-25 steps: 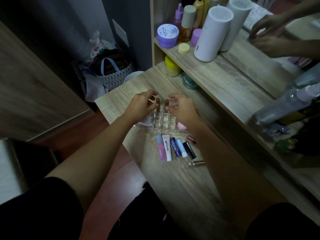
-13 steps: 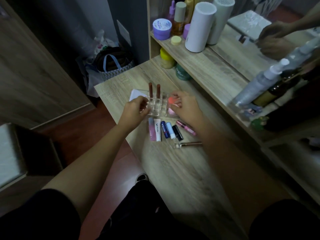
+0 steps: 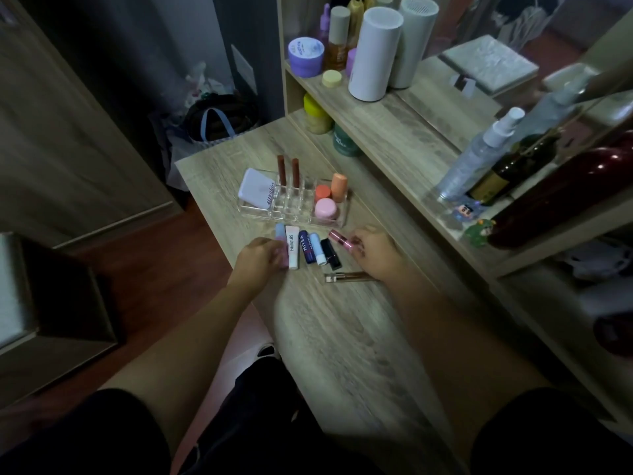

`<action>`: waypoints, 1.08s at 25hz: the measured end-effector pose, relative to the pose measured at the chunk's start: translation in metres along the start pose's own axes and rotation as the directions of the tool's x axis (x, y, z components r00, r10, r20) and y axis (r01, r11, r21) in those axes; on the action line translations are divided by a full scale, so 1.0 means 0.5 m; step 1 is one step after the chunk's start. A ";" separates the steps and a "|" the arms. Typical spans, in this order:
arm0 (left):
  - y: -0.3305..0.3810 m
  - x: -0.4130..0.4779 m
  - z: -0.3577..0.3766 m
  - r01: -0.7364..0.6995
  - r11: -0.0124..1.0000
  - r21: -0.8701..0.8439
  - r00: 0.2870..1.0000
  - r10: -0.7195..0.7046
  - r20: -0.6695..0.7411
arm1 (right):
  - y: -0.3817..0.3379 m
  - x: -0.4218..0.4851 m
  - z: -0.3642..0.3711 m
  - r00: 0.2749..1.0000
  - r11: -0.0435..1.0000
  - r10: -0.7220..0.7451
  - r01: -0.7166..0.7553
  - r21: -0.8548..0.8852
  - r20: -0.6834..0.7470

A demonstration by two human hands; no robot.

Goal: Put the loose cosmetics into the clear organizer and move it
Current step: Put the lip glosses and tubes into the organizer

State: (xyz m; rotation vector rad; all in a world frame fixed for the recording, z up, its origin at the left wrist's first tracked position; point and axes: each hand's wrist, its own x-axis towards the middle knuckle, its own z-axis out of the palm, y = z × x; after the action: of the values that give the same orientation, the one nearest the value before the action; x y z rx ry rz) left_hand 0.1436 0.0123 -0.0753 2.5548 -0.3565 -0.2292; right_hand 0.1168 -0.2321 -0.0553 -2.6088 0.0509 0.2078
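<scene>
The clear organizer (image 3: 276, 214) stands on the wooden desk (image 3: 342, 337). It holds two upright brown lipsticks (image 3: 281, 169), a white compact (image 3: 257, 193), two small jars and a peach tube (image 3: 339, 186). In front of it lies a row of loose cosmetics: a pink-and-blue tube (image 3: 280, 233), a white lip tube (image 3: 292, 248), a dark blue stick (image 3: 306, 246), a pale blue stick (image 3: 318, 250) and a black lipstick (image 3: 331, 254). My left hand (image 3: 260, 260) pinches the pink-and-blue tube's near end. My right hand (image 3: 375, 253) pinches a pink gloss (image 3: 340, 238). A clear gloss (image 3: 346, 277) lies nearest me.
A raised shelf (image 3: 394, 132) runs along the desk's right side with jars, bottles, a white cylinder (image 3: 373, 53) and a spray bottle (image 3: 479, 156). A mirror stands behind it. Yellow and green jars sit under the shelf. The desk's left edge drops to the floor, where bags lie.
Both hands drew back from the organizer toward me and came down on the row of loose tubes. The two brown lipsticks now stand free in the organizer.
</scene>
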 end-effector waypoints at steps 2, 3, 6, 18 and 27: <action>0.004 -0.003 0.010 0.018 1.000 0.009 1.000 -0.018 0.002 | 0.010 -0.018 0.007 0.997 0.998 -0.064 0.064 -0.002 0.049; 0.007 -0.004 0.012 0.025 1.000 0.013 1.000 -0.025 0.003 | 0.012 -0.029 0.009 0.991 0.995 -0.100 0.101 -0.005 0.089; 0.011 0.001 0.017 0.039 0.999 0.008 0.999 -0.039 0.001 | 0.010 -0.042 0.017 0.966 0.982 -0.176 0.185 -0.027 0.190; 0.002 -0.009 -0.009 0.176 0.936 -0.305 0.980 -0.195 -0.032 | -0.006 -0.026 0.033 0.971 0.986 -0.167 0.169 0.003 0.173; 0.031 0.042 -0.124 0.267 0.412 -0.871 0.960 -0.196 0.201 | -0.138 0.039 -0.084 0.985 0.650 0.123 0.012 0.760 -0.121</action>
State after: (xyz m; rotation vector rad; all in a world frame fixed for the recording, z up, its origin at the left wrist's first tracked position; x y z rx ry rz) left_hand 0.1747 0.0240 -0.0165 1.4857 0.1219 -0.4674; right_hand 0.1470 -0.1932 0.0118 -1.7580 0.2279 -0.0201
